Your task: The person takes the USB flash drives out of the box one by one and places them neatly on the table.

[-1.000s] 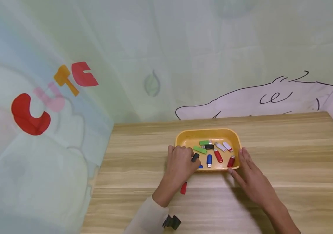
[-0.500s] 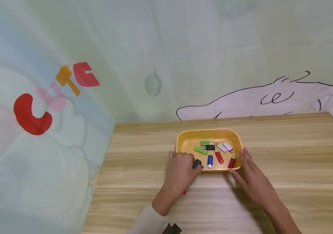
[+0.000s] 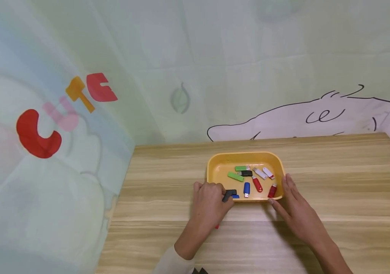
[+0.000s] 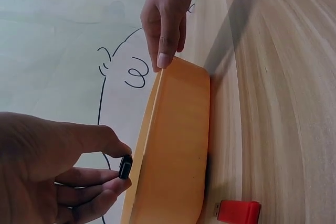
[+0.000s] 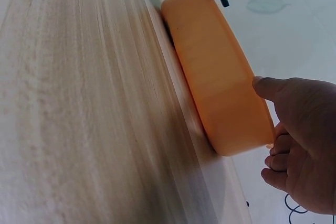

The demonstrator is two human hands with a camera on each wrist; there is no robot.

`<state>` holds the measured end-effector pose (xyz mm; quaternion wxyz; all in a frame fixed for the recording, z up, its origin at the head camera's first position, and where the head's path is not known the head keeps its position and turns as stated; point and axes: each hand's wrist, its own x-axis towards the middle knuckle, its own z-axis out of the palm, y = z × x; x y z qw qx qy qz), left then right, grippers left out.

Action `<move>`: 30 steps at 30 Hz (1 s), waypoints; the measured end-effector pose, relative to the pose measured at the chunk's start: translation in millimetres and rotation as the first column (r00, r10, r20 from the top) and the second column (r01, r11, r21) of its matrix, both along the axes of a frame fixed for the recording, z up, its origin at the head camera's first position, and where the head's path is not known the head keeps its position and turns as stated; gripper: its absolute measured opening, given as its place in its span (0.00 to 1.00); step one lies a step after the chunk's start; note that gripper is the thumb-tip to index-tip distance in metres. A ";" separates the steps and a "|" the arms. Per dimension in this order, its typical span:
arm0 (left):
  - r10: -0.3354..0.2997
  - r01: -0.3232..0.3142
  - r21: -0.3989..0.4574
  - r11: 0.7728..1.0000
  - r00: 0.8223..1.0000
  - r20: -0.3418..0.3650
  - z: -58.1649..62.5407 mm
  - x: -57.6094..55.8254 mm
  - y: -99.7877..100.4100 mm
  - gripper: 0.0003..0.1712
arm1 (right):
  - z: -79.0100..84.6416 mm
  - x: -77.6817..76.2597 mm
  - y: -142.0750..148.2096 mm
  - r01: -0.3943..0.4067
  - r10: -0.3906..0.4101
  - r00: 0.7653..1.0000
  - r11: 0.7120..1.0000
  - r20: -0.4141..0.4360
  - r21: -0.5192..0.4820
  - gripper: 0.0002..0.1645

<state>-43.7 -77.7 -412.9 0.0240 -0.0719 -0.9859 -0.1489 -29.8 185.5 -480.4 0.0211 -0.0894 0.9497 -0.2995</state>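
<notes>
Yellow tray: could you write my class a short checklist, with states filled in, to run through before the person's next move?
1. Left hand pinches a black USB stick: ok.
2. Right hand touches the yellow tray: ok.
3. Tray rests on the table: ok.
4. No stick lying outside the tray: not ok; a red stick lies on the table.
5. Blue stick beside the held one fully visible: not ok; partly hidden.
6. Held stick's metal plug exposed: cannot tell.
</notes>
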 end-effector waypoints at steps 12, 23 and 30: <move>0.020 -0.021 0.041 0.999 0.999 0.045 -1.0 8.0 -1.9 0.10 | 1.0 -1.2 -1.0 0.010 -0.010 1.000 1.000 0.019 -0.004 0.56; 0.016 -0.020 0.057 0.998 0.997 0.070 -9.5 19.6 0.3 0.12 | 1.2 -1.7 -0.5 0.009 -0.009 1.000 1.000 0.007 -0.006 0.56; 0.038 -0.040 0.047 0.998 0.998 0.042 -13.2 25.8 2.2 0.09 | -0.4 -1.2 0.1 0.004 -0.004 1.000 1.000 -0.003 -0.024 0.55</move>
